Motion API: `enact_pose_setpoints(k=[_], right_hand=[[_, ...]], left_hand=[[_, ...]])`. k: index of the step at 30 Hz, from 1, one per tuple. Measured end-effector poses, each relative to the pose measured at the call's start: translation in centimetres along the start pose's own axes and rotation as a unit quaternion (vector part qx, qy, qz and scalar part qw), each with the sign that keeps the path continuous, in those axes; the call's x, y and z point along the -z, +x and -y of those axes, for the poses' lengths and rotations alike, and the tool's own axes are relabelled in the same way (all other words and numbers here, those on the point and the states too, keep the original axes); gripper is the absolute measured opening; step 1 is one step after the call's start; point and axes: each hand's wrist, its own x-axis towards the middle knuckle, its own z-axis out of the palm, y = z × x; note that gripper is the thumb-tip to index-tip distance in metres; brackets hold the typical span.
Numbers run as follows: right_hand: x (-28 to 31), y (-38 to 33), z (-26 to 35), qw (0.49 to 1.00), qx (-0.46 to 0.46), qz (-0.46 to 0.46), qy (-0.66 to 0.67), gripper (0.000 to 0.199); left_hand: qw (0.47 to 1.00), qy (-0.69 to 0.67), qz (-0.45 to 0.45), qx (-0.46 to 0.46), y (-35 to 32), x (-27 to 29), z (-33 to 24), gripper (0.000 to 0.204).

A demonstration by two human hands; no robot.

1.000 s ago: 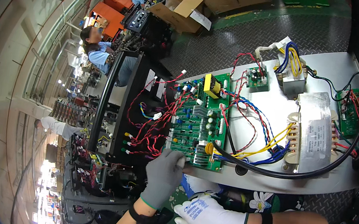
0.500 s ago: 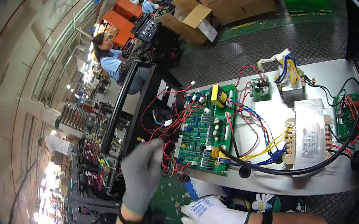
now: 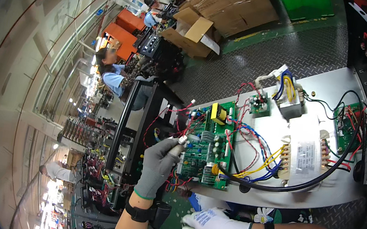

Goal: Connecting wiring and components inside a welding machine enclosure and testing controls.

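Observation:
My left hand [image 3: 158, 162], in a grey glove, pinches a small white wire connector [image 3: 182, 140] at its fingertips, over the left edge of a large green circuit board [image 3: 206, 150]. Red wires [image 3: 182, 121] with white plugs run along that side of the board. My right hand [image 3: 210, 224], in a white glove, rests low on flower-patterned cloth [image 3: 263, 214], in front of the metal panel [image 3: 265, 197]. Its fingers are slightly bent and apart, and I see nothing in them; the palm is hidden.
A big transformer [image 3: 303, 153], a smaller transformer [image 3: 290, 105] and a small green board [image 3: 258, 104] sit on the panel. A thick black cable [image 3: 294, 189] curves across it. A black frame [image 3: 122, 125] stands left. Beyond are cardboard boxes [image 3: 234, 10] and a person [image 3: 114, 75].
My left hand has moved right and up to the board's edge, and a white connector now shows in its fingertips. My right hand stays nearly where it was. The whole view has shifted slightly.

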Motion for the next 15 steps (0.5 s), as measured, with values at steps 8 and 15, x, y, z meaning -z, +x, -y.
enact_pose_setpoints(k=[8, 15], right_hand=[[3.3, 2.0, -0.7, 0.750, -0.010, -0.456, 0.479, 0.039], [4.0, 1.9, -1.6, 0.830, -0.061, -0.389, 0.394, 0.020]], left_hand=[[0.985, 0.122, 0.071, -0.094, -3.9, 2.1, 0.4, 0.023], [0.971, 0.146, 0.172, -0.085, -4.6, 1.2, 0.4, 0.024]])
